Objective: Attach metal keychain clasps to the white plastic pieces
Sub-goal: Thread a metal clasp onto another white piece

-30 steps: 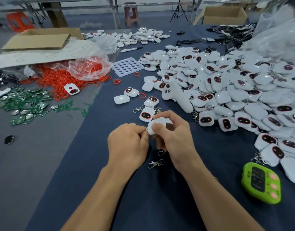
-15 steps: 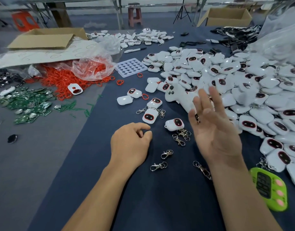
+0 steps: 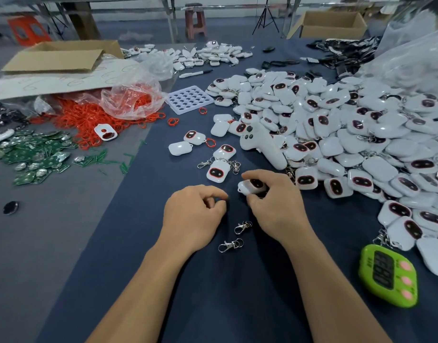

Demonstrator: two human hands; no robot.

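Observation:
My right hand (image 3: pixel 275 206) grips a white plastic piece (image 3: pixel 252 186) with a dark red-rimmed window, just above the dark blue cloth. My left hand (image 3: pixel 195 211) rests on the cloth beside it, fingers curled, thumb and forefinger close together, with nothing visible between them. Two loose metal clasps (image 3: pixel 242 227) (image 3: pixel 230 245) lie between my wrists. A white piece with clasps attached (image 3: pixel 218 172) lies just beyond my hands. A big pile of white pieces (image 3: pixel 336 134) covers the right side.
A green timer (image 3: pixel 388 278) lies at the right front. Red rings (image 3: pixel 89 115) spill from a plastic bag (image 3: pixel 131 100) at the left, beside green circuit boards (image 3: pixel 32 154). A white holed tray (image 3: pixel 188 99), a cardboard box (image 3: pixel 62 55) and a marker (image 3: pixel 195 73) lie farther back.
My right hand, raised and open half a second ago, has come down and picked up the white piece from the cloth. My left hand has hardly moved.

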